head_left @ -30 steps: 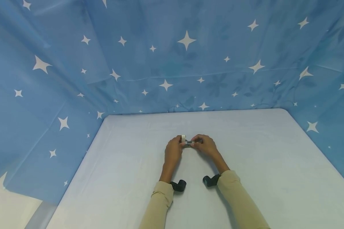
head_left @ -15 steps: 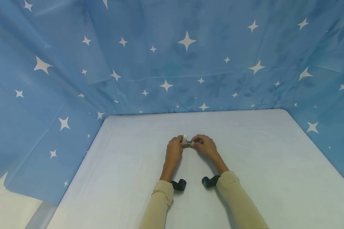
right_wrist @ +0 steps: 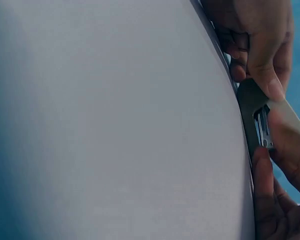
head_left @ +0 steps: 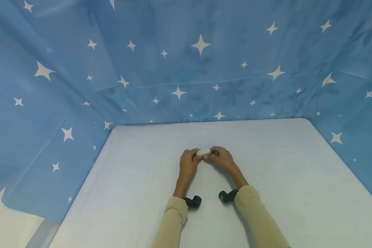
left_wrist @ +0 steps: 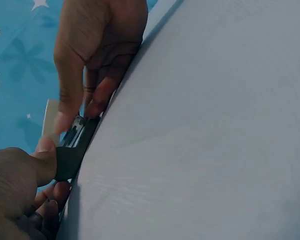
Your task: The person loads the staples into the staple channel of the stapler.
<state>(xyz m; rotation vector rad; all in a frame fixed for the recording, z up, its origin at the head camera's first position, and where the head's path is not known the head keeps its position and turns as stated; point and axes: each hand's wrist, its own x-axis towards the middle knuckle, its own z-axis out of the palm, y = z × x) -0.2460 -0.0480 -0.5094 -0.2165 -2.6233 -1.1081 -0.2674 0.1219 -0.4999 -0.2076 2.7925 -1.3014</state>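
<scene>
A small stapler (head_left: 204, 152) with a cream cover and dark base is held between both hands just above or on the white table. My left hand (head_left: 187, 163) grips its left end, the thumb on the near side. My right hand (head_left: 223, 158) pinches its right end. In the left wrist view the dark base (left_wrist: 69, 162) and metal works (left_wrist: 74, 131) show between the hands, with the cream cover (left_wrist: 50, 117) partly behind the thumbs. The right wrist view shows the metal insert (right_wrist: 263, 126) inside the body; the right thumb blurs there.
The white table (head_left: 136, 193) spreads around the hands. Behind and to the sides hangs a blue curtain (head_left: 161, 69) with white stars. Dark wrist cameras (head_left: 194, 201) stick out from both forearms over the table.
The stapler's cream cover stood upright at the left end; now it has swung down to the right over the metal works. Both hands have stayed nearly in place.
</scene>
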